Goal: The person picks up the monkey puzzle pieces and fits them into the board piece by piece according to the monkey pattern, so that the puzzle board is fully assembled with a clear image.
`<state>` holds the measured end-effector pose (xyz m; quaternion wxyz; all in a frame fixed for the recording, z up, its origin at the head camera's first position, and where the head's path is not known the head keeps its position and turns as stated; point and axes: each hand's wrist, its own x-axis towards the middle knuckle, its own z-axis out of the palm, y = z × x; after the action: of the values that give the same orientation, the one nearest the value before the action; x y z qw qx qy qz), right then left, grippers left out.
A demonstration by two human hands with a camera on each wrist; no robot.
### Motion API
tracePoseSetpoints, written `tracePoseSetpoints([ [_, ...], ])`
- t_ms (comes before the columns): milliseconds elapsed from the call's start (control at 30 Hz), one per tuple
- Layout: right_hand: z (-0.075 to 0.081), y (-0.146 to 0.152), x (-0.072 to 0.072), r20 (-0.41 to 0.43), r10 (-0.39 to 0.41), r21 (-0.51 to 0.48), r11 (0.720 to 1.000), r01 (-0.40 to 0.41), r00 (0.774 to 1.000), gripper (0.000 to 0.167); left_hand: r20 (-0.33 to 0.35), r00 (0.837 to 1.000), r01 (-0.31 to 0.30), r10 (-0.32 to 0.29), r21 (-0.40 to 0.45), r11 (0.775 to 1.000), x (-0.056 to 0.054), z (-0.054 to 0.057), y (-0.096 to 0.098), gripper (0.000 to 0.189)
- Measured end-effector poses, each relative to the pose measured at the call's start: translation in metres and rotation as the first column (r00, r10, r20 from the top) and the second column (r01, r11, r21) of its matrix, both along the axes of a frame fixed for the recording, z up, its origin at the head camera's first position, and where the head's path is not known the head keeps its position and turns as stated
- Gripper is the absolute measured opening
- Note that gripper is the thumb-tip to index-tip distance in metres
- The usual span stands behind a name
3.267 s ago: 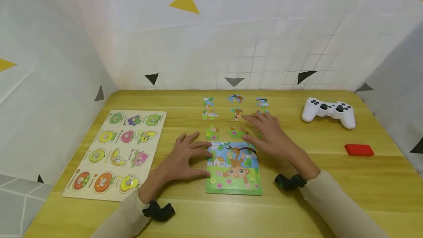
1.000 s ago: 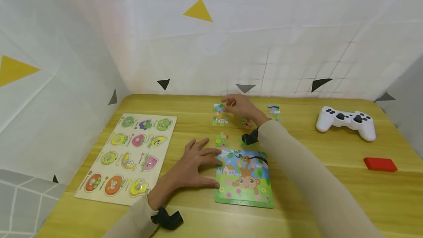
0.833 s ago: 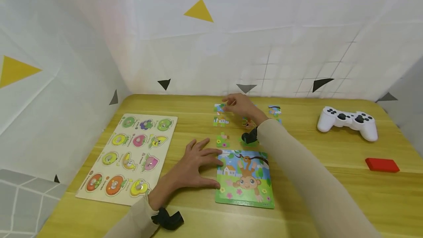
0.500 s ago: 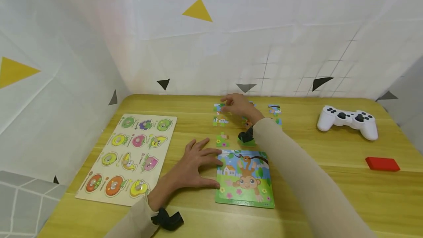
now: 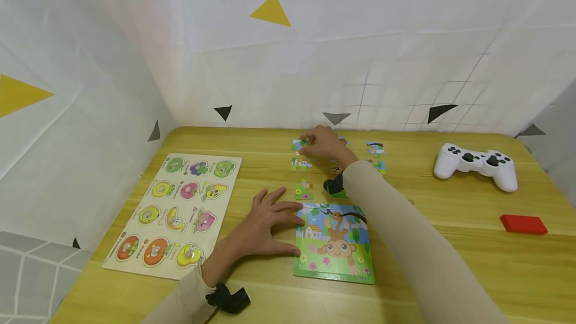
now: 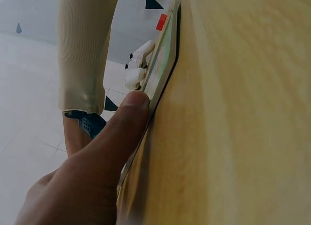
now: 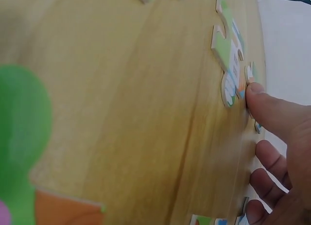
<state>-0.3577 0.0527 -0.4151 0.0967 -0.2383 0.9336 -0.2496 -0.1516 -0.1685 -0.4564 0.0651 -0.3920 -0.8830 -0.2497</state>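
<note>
Plainly, from the head, the left hand [image 5: 265,221] had its fingers spread wide, tips at the left edge of the monkey board [image 5: 333,244], gripping nothing. Farther back on the table [image 5: 270,294], the right hand [image 5: 326,144] bent thumb and forefinger about the corner piece [image 5: 297,144], just behind the house piece [image 5: 299,165]. Fruit board [image 5: 140,230] lay left; controller [image 5: 477,166] and red block [image 5: 523,224], right.

From the left wrist, the thumb touched the monkey board's edge.

From the right wrist, the thumb met the corner piece and other fingers curled below it; whether they had hold of it, I couldn't tell.
</note>
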Motion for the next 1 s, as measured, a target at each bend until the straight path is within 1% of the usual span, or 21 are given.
tracePoseSetpoints([
  [267, 0.0010, 0.0001, 0.0002, 0.027, -0.013, -0.014, 1.000, 0.013, 1.000, 0.052, 0.005, 1.000, 0.000, 0.000, 0.000, 1.000, 0.0001, 0.0006, 0.0002, 0.057],
  [433, 0.0013, 0.0012, -0.0002, 0.040, -0.011, -0.045, 0.999, 0.013, 0.999, 0.053, 0.004, 1.000, -0.004, 0.004, -0.007, 1.000, 0.0002, 0.0005, -0.0001, 0.057],
  [633, 0.0052, 0.0038, 0.0031, 0.104, -0.046, -0.115, 0.992, 0.058, 0.993, 0.051, -0.001, 1.000, -0.004, 0.004, -0.009, 1.000, -0.0002, 0.0008, 0.0004, 0.057],
  [767, 0.0070, 0.0040, 0.0053, 0.132, -0.055, -0.154, 0.985, 0.075, 0.990, 0.048, -0.006, 1.000, -0.005, 0.005, -0.006, 1.000, -0.0006, 0.0004, 0.0002, 0.057],
  [900, 0.0081, 0.0048, 0.0070, 0.163, -0.061, -0.211, 0.973, 0.096, 0.985, 0.039, -0.007, 1.000, -0.006, 0.005, -0.006, 1.000, -0.0007, 0.0000, 0.0001, 0.057],
  [1000, 0.0072, 0.0061, 0.0068, 0.192, -0.063, -0.268, 0.957, 0.114, 0.979, 0.033, -0.004, 1.000, -0.005, 0.005, -0.006, 1.000, -0.0004, 0.0008, 0.0002, 0.057],
])
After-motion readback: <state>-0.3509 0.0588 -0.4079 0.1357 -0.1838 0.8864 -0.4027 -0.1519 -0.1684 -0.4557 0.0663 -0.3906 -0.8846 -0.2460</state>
